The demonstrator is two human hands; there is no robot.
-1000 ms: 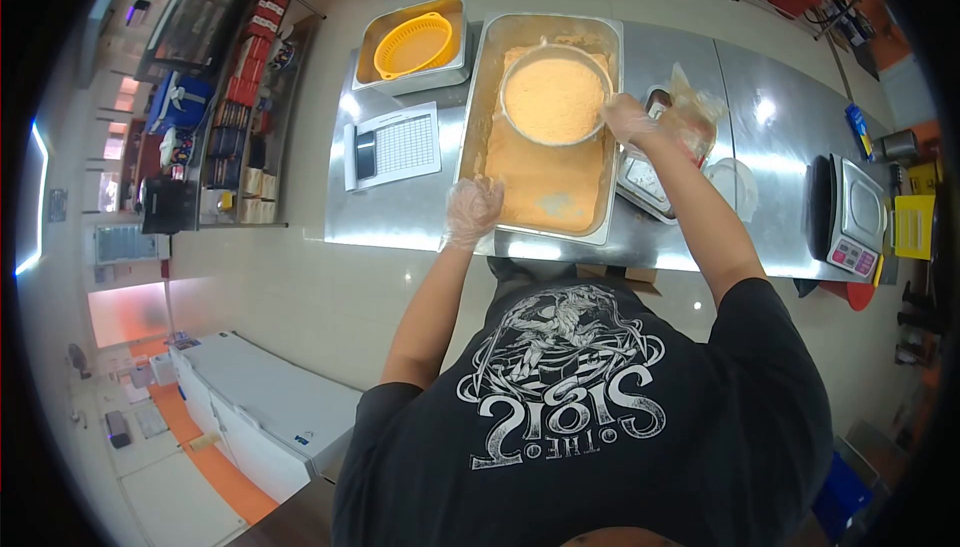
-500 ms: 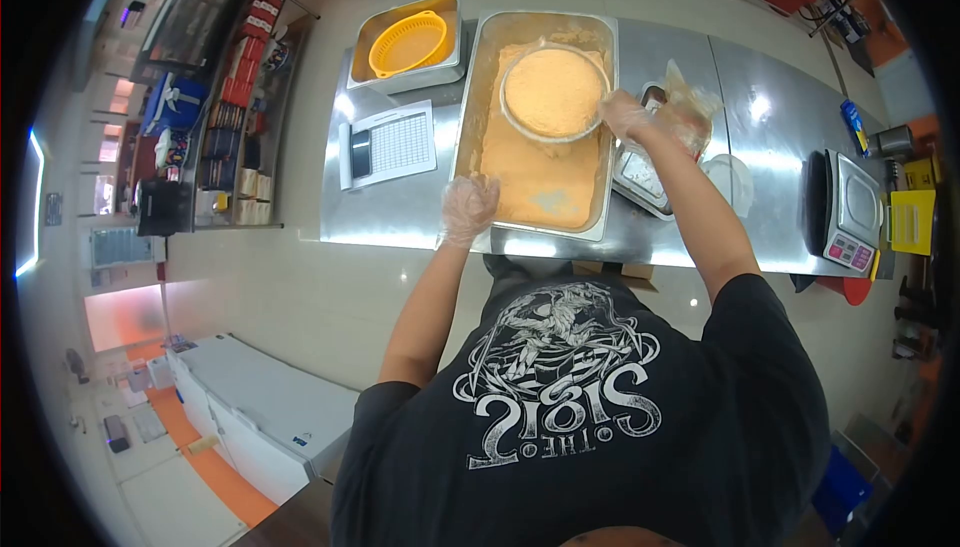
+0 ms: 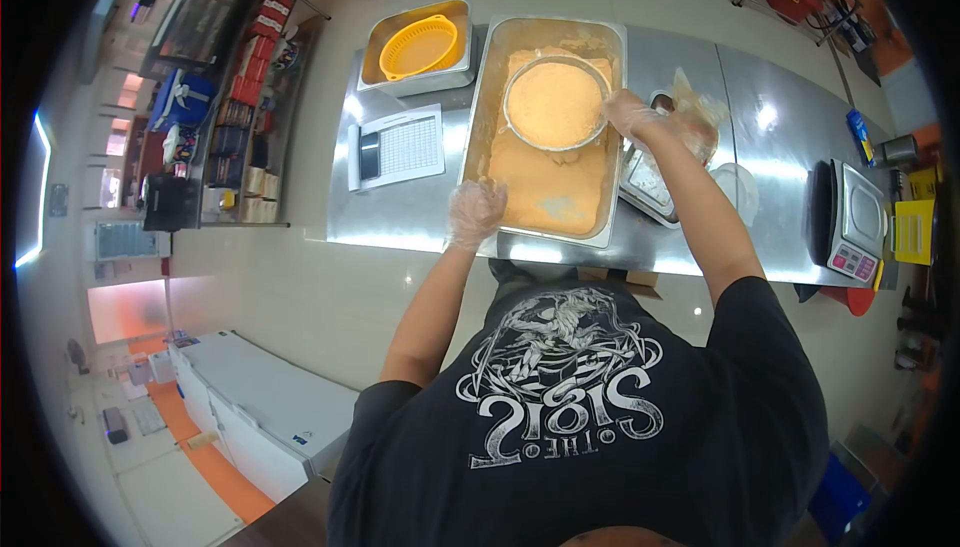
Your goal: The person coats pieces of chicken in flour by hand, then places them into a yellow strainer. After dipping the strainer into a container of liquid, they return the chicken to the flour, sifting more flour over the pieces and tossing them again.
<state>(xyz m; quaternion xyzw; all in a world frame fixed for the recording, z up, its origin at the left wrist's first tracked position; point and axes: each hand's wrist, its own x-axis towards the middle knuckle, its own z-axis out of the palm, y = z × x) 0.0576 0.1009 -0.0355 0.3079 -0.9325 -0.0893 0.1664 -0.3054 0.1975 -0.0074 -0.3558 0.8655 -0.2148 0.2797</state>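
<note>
A deep steel tray (image 3: pixel 617 57) holds a bed of orange powder (image 3: pixel 545 182), with a pale bare patch near its front end. Inside it, toward the far end, a round metal-rimmed sieve (image 3: pixel 513 134) is filled with the same powder; its bottom is hidden. My right hand (image 3: pixel 628 115), in a clear plastic glove, grips the sieve's right rim. My left hand (image 3: pixel 478 211), gloved likewise, is closed over the tray's near left edge.
Left of the tray stand a steel pan (image 3: pixel 460 77) with a yellow basket (image 3: pixel 420 47) and a clipboard (image 3: pixel 405 147) with a gridded sheet. To the right lie a smaller metal tray (image 3: pixel 645 192), a plastic bag (image 3: pixel 700 112), a clear lid (image 3: pixel 737 187) and a scale (image 3: pixel 855 217).
The view has shifted slightly, moving the table a little right and down. Both hands keep their places on the sieve and the tray edge.
</note>
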